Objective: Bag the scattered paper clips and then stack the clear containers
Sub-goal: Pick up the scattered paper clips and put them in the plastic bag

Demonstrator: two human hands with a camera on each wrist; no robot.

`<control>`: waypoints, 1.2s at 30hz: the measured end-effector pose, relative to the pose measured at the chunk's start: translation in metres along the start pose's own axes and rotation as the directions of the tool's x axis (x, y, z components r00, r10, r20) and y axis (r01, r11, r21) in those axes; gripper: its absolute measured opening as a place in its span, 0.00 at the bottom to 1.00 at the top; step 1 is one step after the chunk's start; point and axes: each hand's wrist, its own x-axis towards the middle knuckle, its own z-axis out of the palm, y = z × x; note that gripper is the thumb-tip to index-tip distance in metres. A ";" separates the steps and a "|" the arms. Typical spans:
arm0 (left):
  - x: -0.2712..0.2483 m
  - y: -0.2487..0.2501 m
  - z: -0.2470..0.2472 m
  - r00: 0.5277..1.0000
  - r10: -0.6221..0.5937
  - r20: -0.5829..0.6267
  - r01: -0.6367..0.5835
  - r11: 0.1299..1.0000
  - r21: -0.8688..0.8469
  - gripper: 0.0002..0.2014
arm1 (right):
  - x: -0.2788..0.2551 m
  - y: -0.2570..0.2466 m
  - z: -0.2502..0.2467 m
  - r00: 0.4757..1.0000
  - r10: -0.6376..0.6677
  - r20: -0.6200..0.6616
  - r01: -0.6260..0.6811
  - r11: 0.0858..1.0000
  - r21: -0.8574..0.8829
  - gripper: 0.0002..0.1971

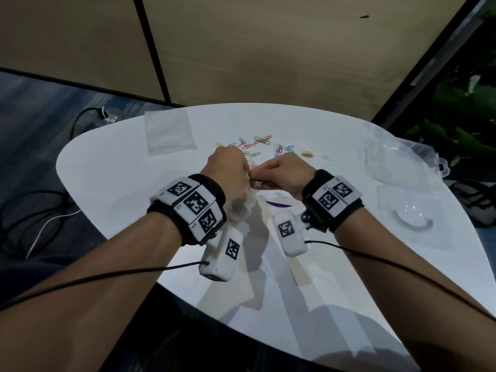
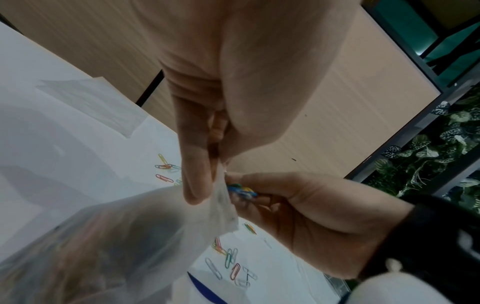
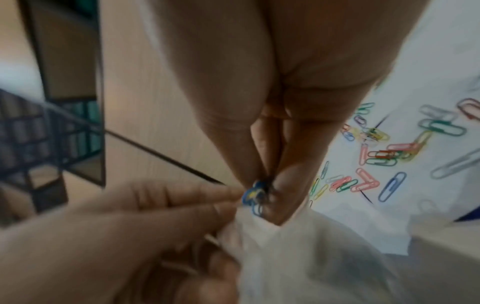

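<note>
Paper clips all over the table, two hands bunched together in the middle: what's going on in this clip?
A person is bagging paper clips. The left hand holds a thin clear bag by its mouth, and the right hand pinches a small bunch of clips right at the opening. Many loose clips still lie on the white table. The clear containers sit unstacked at the table's right side, and a second flat bag lies at the far left.
</note>
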 end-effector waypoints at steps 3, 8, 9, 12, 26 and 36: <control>0.000 -0.004 -0.002 1.000 0.007 -0.002 -0.007 1.000 -0.006 0.14 | 0.004 0.002 0.013 0.998 -0.044 0.045 0.053 0.970 -0.237 0.08; -0.002 -0.016 -0.016 1.000 0.012 0.003 -0.011 0.995 -0.098 0.15 | -0.009 -0.020 -0.001 0.974 -0.063 0.217 0.135 0.932 -0.337 0.17; -0.003 -0.020 -0.020 1.000 0.012 -0.007 -0.013 0.994 -0.108 0.14 | -0.009 -0.024 -0.009 0.978 -0.082 0.191 0.131 0.958 -0.257 0.16; -0.008 -0.037 -0.034 0.999 -0.006 -0.036 0.001 0.990 -0.143 0.13 | 0.012 -0.015 -0.044 0.991 -0.123 -0.058 0.107 0.969 -0.225 0.13; -0.024 -0.068 -0.054 0.999 0.024 -0.038 -0.026 0.998 -0.056 0.14 | 0.126 0.015 -0.043 0.977 -0.070 -0.200 -0.174 0.270 -0.947 0.22; -0.023 -0.065 -0.056 1.000 0.024 -0.015 -0.024 1.000 -0.004 0.15 | 0.105 0.029 -0.019 0.948 -0.230 -0.220 -0.200 0.110 -0.974 0.10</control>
